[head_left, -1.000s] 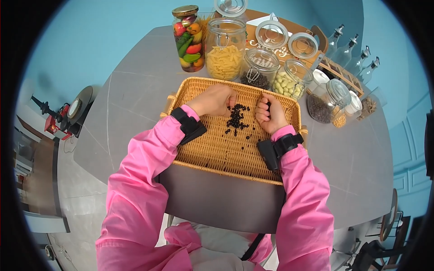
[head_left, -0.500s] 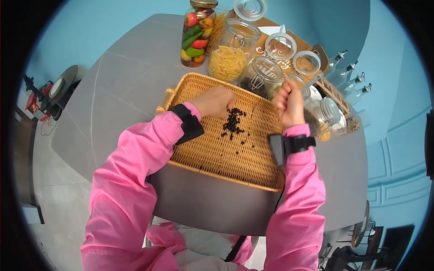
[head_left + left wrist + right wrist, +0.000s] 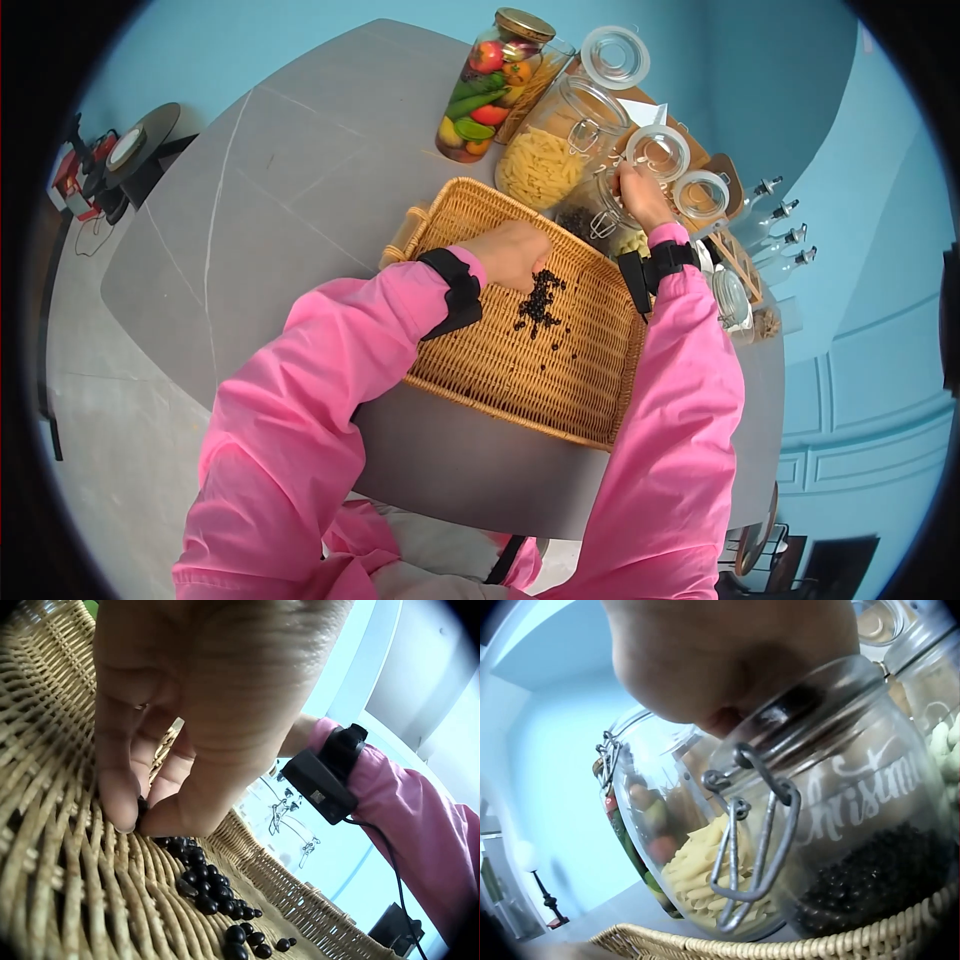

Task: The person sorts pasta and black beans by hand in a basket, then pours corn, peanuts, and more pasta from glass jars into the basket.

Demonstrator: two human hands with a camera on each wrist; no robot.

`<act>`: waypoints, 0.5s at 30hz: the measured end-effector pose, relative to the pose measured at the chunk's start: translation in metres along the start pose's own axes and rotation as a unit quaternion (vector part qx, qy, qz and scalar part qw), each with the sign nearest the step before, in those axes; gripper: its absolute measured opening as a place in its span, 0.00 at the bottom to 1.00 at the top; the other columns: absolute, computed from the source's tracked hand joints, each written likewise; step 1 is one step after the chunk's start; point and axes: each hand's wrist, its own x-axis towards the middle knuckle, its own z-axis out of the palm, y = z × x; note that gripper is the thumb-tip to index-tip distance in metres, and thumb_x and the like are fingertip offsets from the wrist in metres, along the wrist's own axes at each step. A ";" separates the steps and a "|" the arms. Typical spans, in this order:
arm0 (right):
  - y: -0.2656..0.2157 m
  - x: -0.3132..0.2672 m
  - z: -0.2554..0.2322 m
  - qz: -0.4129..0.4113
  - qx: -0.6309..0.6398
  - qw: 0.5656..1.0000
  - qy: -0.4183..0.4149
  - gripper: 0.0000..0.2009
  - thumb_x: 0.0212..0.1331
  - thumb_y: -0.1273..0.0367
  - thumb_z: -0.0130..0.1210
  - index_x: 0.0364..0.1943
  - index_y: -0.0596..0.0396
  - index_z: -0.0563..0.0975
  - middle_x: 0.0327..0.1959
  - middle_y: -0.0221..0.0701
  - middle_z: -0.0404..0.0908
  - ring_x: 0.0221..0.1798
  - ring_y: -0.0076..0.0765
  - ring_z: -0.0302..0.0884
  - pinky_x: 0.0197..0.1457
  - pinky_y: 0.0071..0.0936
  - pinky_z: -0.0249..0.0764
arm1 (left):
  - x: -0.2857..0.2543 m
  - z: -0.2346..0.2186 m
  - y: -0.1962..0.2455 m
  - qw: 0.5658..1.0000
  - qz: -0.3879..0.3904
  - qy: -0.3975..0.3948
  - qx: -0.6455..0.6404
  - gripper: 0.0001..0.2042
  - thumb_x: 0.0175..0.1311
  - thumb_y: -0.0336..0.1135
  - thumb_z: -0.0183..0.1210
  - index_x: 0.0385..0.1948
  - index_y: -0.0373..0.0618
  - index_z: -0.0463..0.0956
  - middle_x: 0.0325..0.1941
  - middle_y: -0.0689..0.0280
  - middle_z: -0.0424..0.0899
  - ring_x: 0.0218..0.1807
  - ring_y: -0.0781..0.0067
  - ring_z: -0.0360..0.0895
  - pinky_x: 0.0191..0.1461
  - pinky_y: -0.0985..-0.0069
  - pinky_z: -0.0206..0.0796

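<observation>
Small black beans (image 3: 541,300) lie scattered in a shallow wicker basket (image 3: 500,375). Low over the basket floor, my left hand (image 3: 512,255) pinches a black bean (image 3: 142,804) between thumb and fingertip, right beside the pile. My right hand (image 3: 643,195) is beyond the basket, over the mouth of a clip-top glass jar (image 3: 847,795) with white lettering and dark beans in its bottom. Its fingers are curled down at the jar's rim; a dark, blurred patch shows through the glass below them, and the fingertips are mostly hidden.
Left of that jar stand a larger jar of penne pasta (image 3: 545,165) and a tall jar of colourful vegetables (image 3: 490,90). A jar of pale green beans (image 3: 630,242) is to its right. Several glass bottles (image 3: 780,240) stand farther right, at the grey table's (image 3: 300,200) edge.
My right hand has risen as a fist from the basket, crossed its far rim and reached the jar's mouth. The left hand stays at the bean pile. The head view has turned and shifted.
</observation>
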 end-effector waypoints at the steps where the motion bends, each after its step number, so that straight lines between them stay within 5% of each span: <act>1: -0.003 -0.004 -0.001 -0.032 -0.049 0.998 -0.023 0.26 0.57 0.55 0.36 0.32 0.67 0.78 0.39 0.59 0.76 0.47 0.61 0.73 0.52 0.43 0.65 | 0.001 0.000 0.000 1.000 0.000 0.001 -0.002 0.12 0.33 0.29 0.66 0.23 0.40 0.76 0.26 0.59 0.79 0.34 0.55 0.77 0.38 0.66 0.68; 6: 0.003 0.002 0.007 -0.058 -0.113 0.991 -0.032 0.26 0.57 0.55 0.35 0.36 0.68 0.77 0.43 0.58 0.75 0.49 0.62 0.71 0.55 0.43 0.64 | 0.002 -0.003 0.003 0.999 -0.016 -0.030 -0.004 0.11 0.33 0.29 0.67 0.20 0.44 0.74 0.26 0.60 0.78 0.36 0.57 0.77 0.40 0.66 0.69; 8: 0.007 0.006 0.005 -0.054 -0.071 0.991 -0.100 0.26 0.57 0.55 0.35 0.39 0.68 0.76 0.44 0.57 0.75 0.51 0.62 0.71 0.56 0.42 0.63 | 0.002 -0.003 0.004 0.999 -0.018 -0.029 -0.005 0.10 0.32 0.29 0.66 0.19 0.44 0.74 0.26 0.60 0.78 0.35 0.57 0.77 0.39 0.66 0.69; 15: 0.005 -0.001 -0.002 -0.078 -0.096 0.990 -0.070 0.23 0.55 0.58 0.39 0.39 0.64 0.78 0.44 0.54 0.76 0.50 0.57 0.72 0.56 0.40 0.65 | 0.004 -0.002 0.001 0.999 -0.022 -0.036 -0.011 0.09 0.32 0.27 0.68 0.18 0.42 0.76 0.22 0.61 0.80 0.31 0.58 0.78 0.35 0.67 0.69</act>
